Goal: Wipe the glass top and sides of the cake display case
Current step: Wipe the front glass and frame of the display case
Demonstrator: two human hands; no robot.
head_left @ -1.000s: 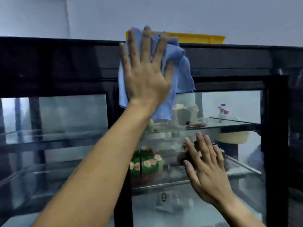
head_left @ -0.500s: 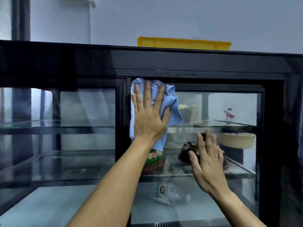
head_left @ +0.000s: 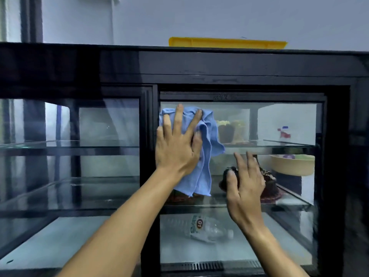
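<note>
The black-framed cake display case fills the view, with two sliding glass panes. My left hand presses a light blue cloth flat against the upper left part of the right glass pane, fingers spread over the cloth. The cloth hangs down below my palm. My right hand lies flat and empty on the same pane, lower and to the right, fingers apart. The left pane is untouched.
Inside, glass shelves hold a dark chocolate cake, small cakes, a beige bowl and a spray bottle. A plastic water bottle lies on the case floor. A yellow tray sits on top.
My left hand has slid the cloth down from the black top frame onto the right glass pane. My right hand stays flat on the glass in roughly the same place.
</note>
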